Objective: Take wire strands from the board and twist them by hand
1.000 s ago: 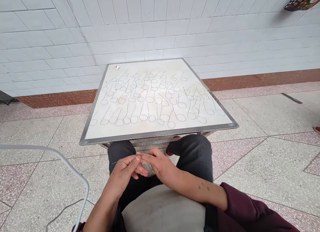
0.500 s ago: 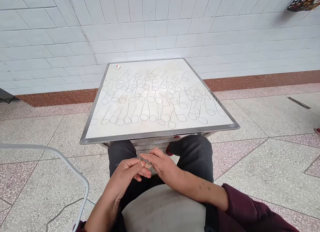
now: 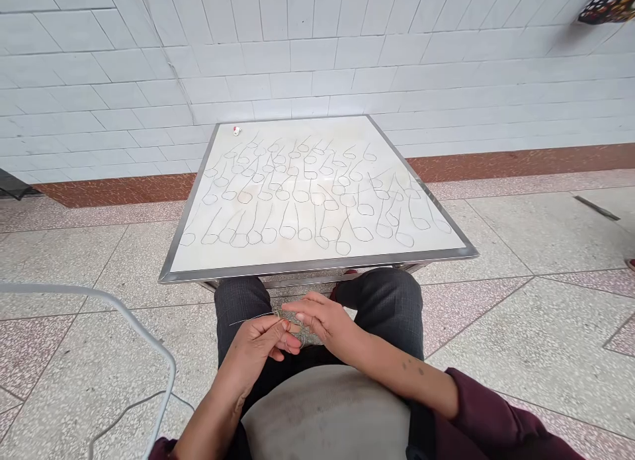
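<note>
The left hand [image 3: 255, 344] sits near the centre, curled, its thumb and forefinger pinched together and the other fingers folded toward the palm. The right hand [image 3: 322, 321] lies just to its right and slightly farther, fingers [image 3: 302, 306] loosely extended leftward, just beside the left hand. The bare right forearm [image 3: 397, 374] slants in from near right; the left forearm [image 3: 213, 407] rises from near left.

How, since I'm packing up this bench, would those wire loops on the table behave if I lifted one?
The wire loops will probably feel very light yet springy, since each fine strand holds its teardrop loop and straight tail. They may snag on neighbours where they cross. Lying flat on the white tabletop, they seem unlikely to roll.
</note>
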A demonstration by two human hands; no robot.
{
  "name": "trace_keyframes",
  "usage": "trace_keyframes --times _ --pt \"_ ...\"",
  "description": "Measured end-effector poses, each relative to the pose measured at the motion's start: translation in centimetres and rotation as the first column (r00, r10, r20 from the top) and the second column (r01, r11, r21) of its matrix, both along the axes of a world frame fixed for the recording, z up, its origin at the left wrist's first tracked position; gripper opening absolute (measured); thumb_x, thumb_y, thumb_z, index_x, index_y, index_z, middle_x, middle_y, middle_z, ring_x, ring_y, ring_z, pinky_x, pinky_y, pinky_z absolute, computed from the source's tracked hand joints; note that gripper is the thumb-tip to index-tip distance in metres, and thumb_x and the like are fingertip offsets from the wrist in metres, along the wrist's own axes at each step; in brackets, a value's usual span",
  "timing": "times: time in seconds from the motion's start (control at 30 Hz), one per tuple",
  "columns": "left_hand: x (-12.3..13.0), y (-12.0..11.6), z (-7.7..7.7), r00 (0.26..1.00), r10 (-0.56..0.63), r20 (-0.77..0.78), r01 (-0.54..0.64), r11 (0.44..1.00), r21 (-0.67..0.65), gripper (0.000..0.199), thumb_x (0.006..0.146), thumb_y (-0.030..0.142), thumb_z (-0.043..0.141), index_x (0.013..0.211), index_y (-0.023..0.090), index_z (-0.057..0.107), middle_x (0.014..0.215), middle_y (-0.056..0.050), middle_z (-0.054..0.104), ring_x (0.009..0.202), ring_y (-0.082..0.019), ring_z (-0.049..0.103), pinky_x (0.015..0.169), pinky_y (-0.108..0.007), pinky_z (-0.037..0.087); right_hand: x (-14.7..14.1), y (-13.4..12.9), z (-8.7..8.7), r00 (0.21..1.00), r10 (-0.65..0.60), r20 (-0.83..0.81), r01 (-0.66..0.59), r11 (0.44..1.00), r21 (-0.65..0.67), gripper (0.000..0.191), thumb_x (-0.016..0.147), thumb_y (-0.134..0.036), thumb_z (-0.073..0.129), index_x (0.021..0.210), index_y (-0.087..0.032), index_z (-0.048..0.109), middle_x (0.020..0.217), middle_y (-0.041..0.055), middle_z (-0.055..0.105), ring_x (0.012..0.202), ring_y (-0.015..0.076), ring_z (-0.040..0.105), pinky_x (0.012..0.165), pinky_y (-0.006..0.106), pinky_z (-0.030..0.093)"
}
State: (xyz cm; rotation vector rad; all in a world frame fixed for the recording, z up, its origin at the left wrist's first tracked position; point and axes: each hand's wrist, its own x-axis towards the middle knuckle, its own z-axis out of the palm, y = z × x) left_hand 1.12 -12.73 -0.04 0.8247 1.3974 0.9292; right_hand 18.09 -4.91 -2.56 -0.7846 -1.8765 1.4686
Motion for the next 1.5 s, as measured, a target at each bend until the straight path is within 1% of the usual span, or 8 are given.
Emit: trace_keyframes --times 0.23,0.43,0.7,0.83,0.97,1.03,1.13,1.5 --pt "1.3 -0.4 -0.9 0.962 -0.008 -0.273 0.047 0.99 0.136 0.027 0.084 0.036 0.057 0.069 0.021 0.074 0.069 -0.005 0.075 0.064 -0.021 0.067 0.056 -0.027 0.045 -0.7 0.8 1.1 0.982 0.096 0.16 -0.155 0.895 0.419 0.019 0.097 -0.032 0.052 0.099 -0.023 0.069 0.089 0.0065 0.063 0.082 0.019 0.06 0.073 0.032 0.049" --pt "1.6 -0.7 -0.5 0.877 0.02 -0.481 0.122 0.957 0.262 0.035 0.089 0.031 0.051 0.061 0.024 0.069 0.067 -0.002 0.072 0.063 -0.021 0.065 0.061 -0.028 0.044 -1.1 0.8 2.5 0.973 0.115 0.202 -0.204 0.841 0.501 0.032 0.101 -0.029 0.041 0.08 -0.022 0.063 0.079 0.0046 0.058 0.073 0.017 0.053 0.063 0.028 0.043" --pt "1.6 -0.9 -0.5 0.606 0.19 -0.772 0.166 0.92 0.356 0.032 0.087 0.025 0.051 0.056 0.022 0.057 0.056 -0.002 0.061 0.052 -0.017 0.052 0.054 -0.027 0.028 -1.8 0.0 1.8 0.961 0.039 0.274 -0.194 0.802 0.566 0.018 0.098 -0.022 0.044 0.085 -0.023 0.058 0.081 0.0045 0.057 0.068 0.0168 0.048 0.061 0.029 0.038" --pt "1.4 -1.0 -0.1 0.685 0.183 -0.705 0.149 0.912 0.382 0.029 0.089 0.024 0.052 0.061 0.022 0.06 0.06 -0.002 0.063 0.056 -0.017 0.055 0.057 -0.026 0.031 -2.0 -0.3 2.4 0.981 -0.028 0.193 -0.057 0.906 0.419 0.013 0.095 -0.02 0.046 0.09 -0.023 0.057 0.085 0.0036 0.06 0.075 0.0173 0.054 0.066 0.03 0.042" --pt "1.2 -1.2 -0.1 0.809 0.125 -0.574 0.139 0.909 0.394 0.027 0.094 0.027 0.05 0.075 0.023 0.069 0.069 -0.002 0.069 0.065 -0.018 0.063 0.065 -0.026 0.042 -2.2 -0.2 3.8 0.999 -0.023 0.045 0.024 0.999 -0.029 0.007 0.092 -0.024 0.052 0.085 -0.023 0.055 0.071 -0.0022 0.059 0.064 0.0142 0.057 0.063 0.029 0.045" --pt "1.1 -1.3 -0.2 0.863 0.112 -0.493 0.11 0.91 0.4 0.025 0.095 0.028 0.05 0.083 0.024 0.072 0.073 -0.002 0.071 0.068 -0.019 0.066 0.068 -0.027 0.046 -2.2 -0.1 4.3 0.998 -0.01 -0.056 -0.005 0.963 -0.269 0.01 0.09 -0.03 0.057 0.084 -0.022 0.055 0.066 -0.0036 0.058 0.058 0.0127 0.056 0.06 0.028 0.046" --pt "1.2 -1.3 0.2 0.924 0.086 -0.373 0.073 0.917 0.391 0.025 0.095 0.032 0.051 0.083 0.024 0.072 0.071 -0.003 0.072 0.064 -0.02 0.068 0.064 -0.027 0.051 -2.2 0.1 4.6 0.981 -0.041 -0.192 -0.049 0.896 -0.441 0.021 0.085 -0.039 0.065 0.082 -0.02 0.056 0.068 -0.0034 0.059 0.059 0.0113 0.056 0.061 0.028 0.047" --pt "1.5 -2.0 1.5 0.98 -0.04 -0.197 0.1 0.946 0.308 0.031 0.095 0.038 0.051 0.085 0.018 0.074 0.064 -0.003 0.069 0.056 -0.016 0.066 0.054 -0.025 0.052 -1.6 1.1 5.5 0.898 -0.222 -0.379 -0.021 0.841 -0.54 0.024 0.08 -0.037 0.075 0.078 -0.019 0.06 0.068 -0.0036 0.059 0.058 0.0079 0.051 0.057 0.022 0.042"
